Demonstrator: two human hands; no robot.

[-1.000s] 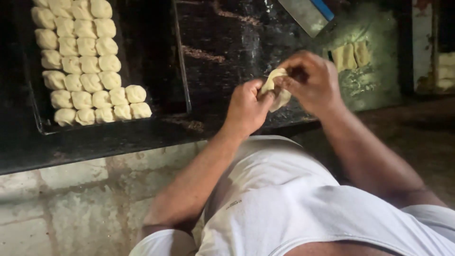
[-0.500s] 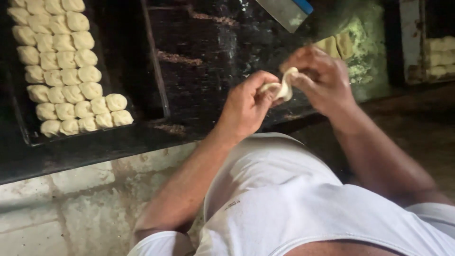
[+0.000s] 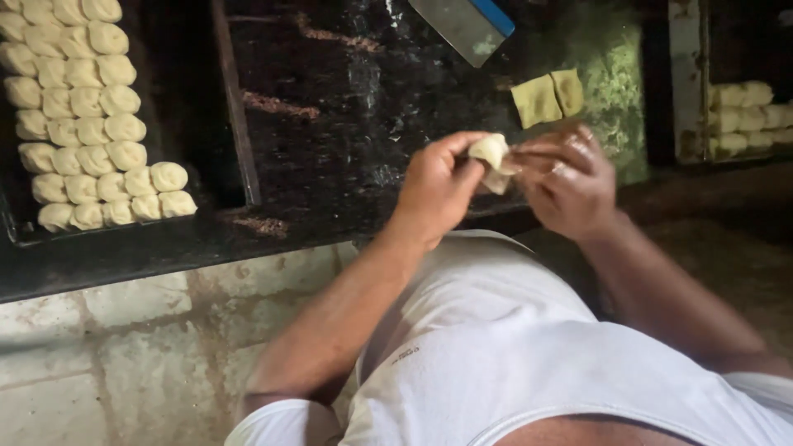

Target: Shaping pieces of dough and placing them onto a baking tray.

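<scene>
As both hands (image 3: 570,186) pinch dough (image 3: 489,153), flat squares (image 3: 547,97) lie beyond.

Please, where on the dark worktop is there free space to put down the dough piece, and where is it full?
Free: the dark worktop between the tray's right rim and the two flat dough squares, below the scraper. Crowded: the tray of shaped dough pieces at left, and the area around both hands.
</scene>
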